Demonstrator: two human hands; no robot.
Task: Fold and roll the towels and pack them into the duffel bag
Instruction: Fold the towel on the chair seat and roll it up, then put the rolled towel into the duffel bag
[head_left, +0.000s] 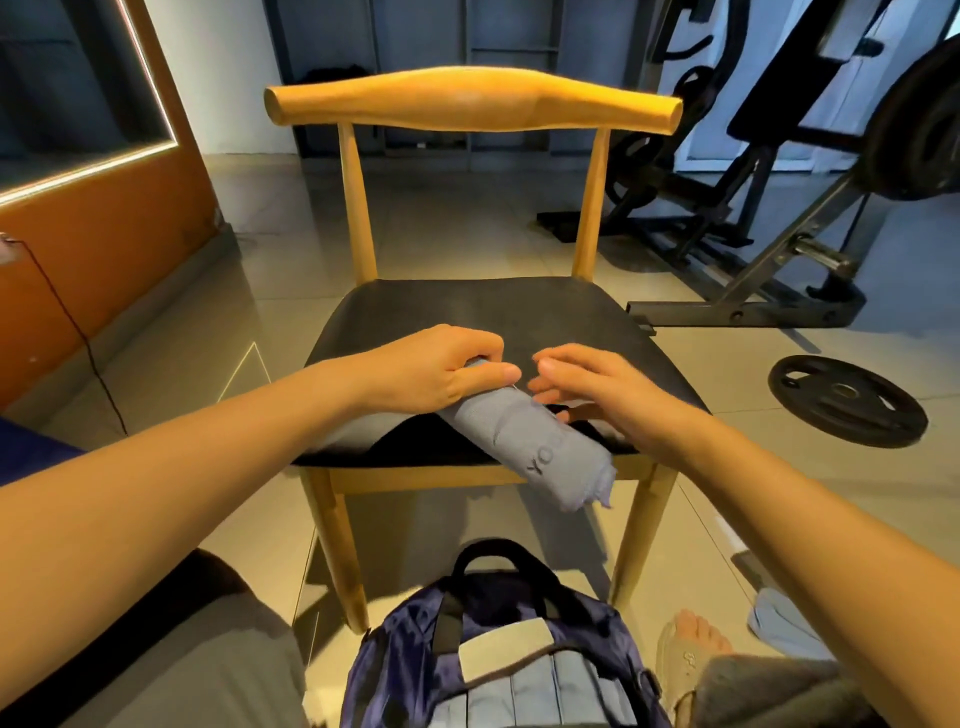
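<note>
Blue-grey towel roll (524, 436) lay slantwise on the black chair seat (467, 312), its near end overhanging the front edge. My left hand (441, 371) pinched its far end, thumb against curled fingers. My right hand (597, 395) hung just beside the roll, fingers relaxed, gripping nothing. Rolling looked finished for this one; packing it was not yet done. Navy duffel bag (395, 670) stood open on the floor below. Count: one roll on the chair; perhaps four packed rolls (540, 686) in the bag, though the frame edge cut them off; one loose blue towel (779, 623) on the floor, unrolled.
</note>
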